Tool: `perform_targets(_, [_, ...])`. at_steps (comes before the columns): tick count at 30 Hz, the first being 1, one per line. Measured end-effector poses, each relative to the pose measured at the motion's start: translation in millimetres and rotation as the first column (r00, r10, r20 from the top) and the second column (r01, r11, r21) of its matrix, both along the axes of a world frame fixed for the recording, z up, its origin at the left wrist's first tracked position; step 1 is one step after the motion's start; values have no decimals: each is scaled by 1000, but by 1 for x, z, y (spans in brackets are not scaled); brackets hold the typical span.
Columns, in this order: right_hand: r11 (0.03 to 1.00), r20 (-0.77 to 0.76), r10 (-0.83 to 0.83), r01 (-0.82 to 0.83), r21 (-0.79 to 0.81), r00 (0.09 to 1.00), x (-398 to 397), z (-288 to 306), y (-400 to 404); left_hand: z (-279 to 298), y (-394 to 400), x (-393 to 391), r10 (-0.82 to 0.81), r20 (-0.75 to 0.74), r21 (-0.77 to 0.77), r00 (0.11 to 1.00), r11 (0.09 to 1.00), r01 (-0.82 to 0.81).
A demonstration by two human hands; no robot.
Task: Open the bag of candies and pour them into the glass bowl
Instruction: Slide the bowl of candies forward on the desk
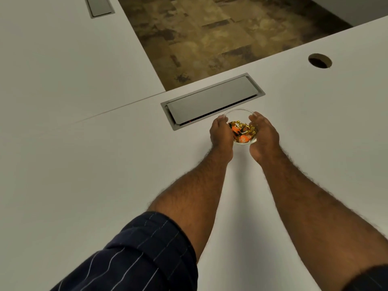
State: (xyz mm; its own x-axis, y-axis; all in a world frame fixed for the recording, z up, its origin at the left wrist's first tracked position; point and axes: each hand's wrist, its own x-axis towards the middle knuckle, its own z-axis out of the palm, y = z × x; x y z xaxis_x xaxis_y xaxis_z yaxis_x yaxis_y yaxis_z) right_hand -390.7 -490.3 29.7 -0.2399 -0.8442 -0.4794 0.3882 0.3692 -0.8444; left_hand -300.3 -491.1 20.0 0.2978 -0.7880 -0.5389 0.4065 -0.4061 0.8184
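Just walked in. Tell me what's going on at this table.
A person is cupping a small glass bowl with both bare hands, the left hand on one side and the right hand on the other. The bowl sits on a white table, just in front of a grey cable hatch, and already holds wrapped orange and gold candies. No candy bag is in view, so the pouring looks done.

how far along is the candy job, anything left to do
Done, it seems: wrapped candies already fill the glass bowl on the white table. In hand: the left hand and right hand cup the bowl's two sides. No bag is in view, so nothing looks left to pour.
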Motion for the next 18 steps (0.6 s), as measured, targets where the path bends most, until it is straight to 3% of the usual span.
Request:
perform_targets(8, [993, 79, -105, 100, 60, 991, -31, -38, -13, -33, -16, -24, -201, -18, 29, 979, 979, 202])
perform_targets(18, [996, -20, -59, 60, 66, 998, -37, -56, -19, -49, -23, -27, -271, 66, 36, 960, 962, 270])
